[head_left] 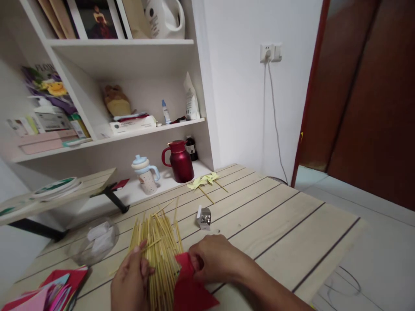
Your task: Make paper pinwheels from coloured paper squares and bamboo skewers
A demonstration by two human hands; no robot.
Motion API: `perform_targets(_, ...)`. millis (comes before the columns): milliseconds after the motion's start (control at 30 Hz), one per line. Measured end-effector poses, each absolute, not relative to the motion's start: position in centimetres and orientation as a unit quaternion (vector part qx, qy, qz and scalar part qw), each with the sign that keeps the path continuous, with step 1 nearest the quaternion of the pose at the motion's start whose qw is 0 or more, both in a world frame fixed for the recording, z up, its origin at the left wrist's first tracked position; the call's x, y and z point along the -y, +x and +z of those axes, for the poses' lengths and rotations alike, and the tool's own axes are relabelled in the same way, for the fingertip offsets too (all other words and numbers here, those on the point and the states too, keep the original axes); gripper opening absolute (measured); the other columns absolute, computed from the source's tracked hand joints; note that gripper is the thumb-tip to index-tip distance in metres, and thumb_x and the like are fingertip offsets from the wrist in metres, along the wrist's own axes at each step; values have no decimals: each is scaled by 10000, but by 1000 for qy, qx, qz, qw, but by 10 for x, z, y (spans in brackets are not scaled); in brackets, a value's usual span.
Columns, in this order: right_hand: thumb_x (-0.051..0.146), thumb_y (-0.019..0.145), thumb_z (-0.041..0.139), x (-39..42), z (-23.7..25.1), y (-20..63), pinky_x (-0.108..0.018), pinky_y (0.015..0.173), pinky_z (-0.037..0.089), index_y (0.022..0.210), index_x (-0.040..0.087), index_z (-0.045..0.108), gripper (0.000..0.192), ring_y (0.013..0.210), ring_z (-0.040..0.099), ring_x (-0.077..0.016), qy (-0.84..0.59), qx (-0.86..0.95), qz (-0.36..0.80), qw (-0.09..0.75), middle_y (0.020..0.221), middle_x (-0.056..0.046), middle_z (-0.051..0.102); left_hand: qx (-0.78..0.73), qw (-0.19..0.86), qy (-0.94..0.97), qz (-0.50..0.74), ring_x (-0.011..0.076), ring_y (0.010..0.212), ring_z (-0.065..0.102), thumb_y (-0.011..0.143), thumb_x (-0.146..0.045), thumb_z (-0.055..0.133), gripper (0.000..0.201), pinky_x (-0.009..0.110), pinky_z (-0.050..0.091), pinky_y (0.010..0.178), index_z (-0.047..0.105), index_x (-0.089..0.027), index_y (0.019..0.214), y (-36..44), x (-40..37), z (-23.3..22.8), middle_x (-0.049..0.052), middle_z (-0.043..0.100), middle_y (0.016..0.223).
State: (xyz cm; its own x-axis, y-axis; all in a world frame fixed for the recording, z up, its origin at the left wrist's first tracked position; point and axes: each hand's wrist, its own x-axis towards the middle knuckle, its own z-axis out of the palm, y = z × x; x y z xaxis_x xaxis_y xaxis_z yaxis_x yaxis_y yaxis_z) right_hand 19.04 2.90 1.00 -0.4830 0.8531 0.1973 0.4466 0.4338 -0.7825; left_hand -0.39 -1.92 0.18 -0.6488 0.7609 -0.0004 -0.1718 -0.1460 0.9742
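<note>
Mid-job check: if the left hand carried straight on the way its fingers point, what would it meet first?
Most likely the loose yellow sticks, right beside the fingertips of the left hand; its height above them is hard to judge.

Red paper [191, 289] in right grip [212, 258], yellow stick [153, 244] in left grip [131, 276].

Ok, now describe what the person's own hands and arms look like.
The left hand and right hand are both ungloved. The right forearm is bare in view, with no watch or bracelet visible. The left forearm is out of frame.
</note>
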Motion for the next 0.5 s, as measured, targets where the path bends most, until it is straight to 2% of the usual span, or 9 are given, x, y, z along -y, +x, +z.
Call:
perform_targets(133, 89, 379, 812, -30, 10, 193, -236, 524, 230, 508, 259, 651, 267, 445, 328, -87, -414, 792, 348, 284, 435, 94, 478, -550, 368, 248, 708, 45, 404, 316, 678, -470, 740, 474, 193, 368, 458, 698, -141, 1017, -4, 18, 1, -133, 342, 460)
perform_targets(333, 122, 706, 642, -40, 8, 194, -226, 528, 299, 623, 211, 674, 126, 535, 487, -124, -416, 726, 418, 355, 555, 27, 595, -507, 391, 256, 724, 37, 426, 275, 731, -473, 716, 441, 196, 407, 540, 690, -156, 1037, -4, 19, 6, -135, 327, 464)
perform_targets(500, 264, 902, 478, -40, 12, 184, -208, 455, 349, 897, 167, 658, 205, 420, 449, -87, -371, 637, 537, 411, 566, 51, 540, -476, 452, 291, 696, 50, 444, 250, 775, -441, 700, 410, 202, 390, 536, 687, -140, 1053, 5, 20, 10, -123, 328, 451)
